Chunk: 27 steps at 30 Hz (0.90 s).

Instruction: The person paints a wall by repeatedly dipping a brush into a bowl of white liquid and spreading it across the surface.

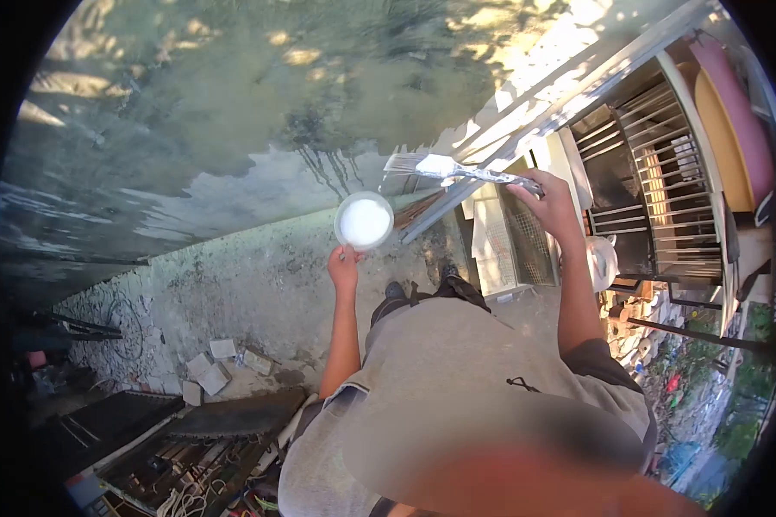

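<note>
My left hand (345, 265) grips the near rim of a round container (365, 221) with white liquid in it, held out in front of my body. My right hand (545, 196) is closed around the handle of a paintbrush (457, 169). The brush points left, its bristles up beyond the container's far right edge and not touching it. White paint coats the brush's ferrule and part of the handle. Beyond both hands rises a wall (233, 112), greenish-grey and patchy, with wet-looking streaks running down near the brush.
A grey diagonal beam (569, 99) runs at the upper right. A barred rack (664, 172) and a pink basin (733, 112) stand on the right. Pale blocks (209, 372) lie on the concrete floor (293, 302) at lower left, near a dark frame (233, 418) with cords.
</note>
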Each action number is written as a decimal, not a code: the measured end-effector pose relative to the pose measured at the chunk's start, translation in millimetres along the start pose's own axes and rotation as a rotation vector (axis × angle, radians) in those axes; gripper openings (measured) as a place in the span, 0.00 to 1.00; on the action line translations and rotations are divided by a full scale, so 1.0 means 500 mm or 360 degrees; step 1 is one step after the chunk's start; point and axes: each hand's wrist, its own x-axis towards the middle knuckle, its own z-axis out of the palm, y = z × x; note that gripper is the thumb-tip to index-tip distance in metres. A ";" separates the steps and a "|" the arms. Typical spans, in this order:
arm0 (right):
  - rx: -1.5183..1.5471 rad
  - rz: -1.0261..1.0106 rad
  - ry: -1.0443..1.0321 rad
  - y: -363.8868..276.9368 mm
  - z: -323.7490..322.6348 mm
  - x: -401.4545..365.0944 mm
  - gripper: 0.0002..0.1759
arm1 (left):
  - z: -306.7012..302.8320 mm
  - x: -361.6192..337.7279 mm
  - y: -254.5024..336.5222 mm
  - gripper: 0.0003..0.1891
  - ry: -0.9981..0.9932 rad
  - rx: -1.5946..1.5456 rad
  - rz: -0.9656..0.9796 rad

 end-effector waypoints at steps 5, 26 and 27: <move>0.0050 -0.0445 0.0802 -0.008 -0.267 0.051 0.15 | 0.004 0.042 -0.053 0.10 0.0005 -0.0134 0.0001; -0.0982 -0.0969 0.1581 -0.046 -0.599 0.298 0.16 | 0.138 0.049 -0.033 0.09 -0.0153 -0.0123 0.0019; -0.1079 -0.0806 0.1413 -0.012 -0.553 0.278 0.15 | 0.142 0.041 -0.022 0.09 -0.0156 -0.0118 0.0009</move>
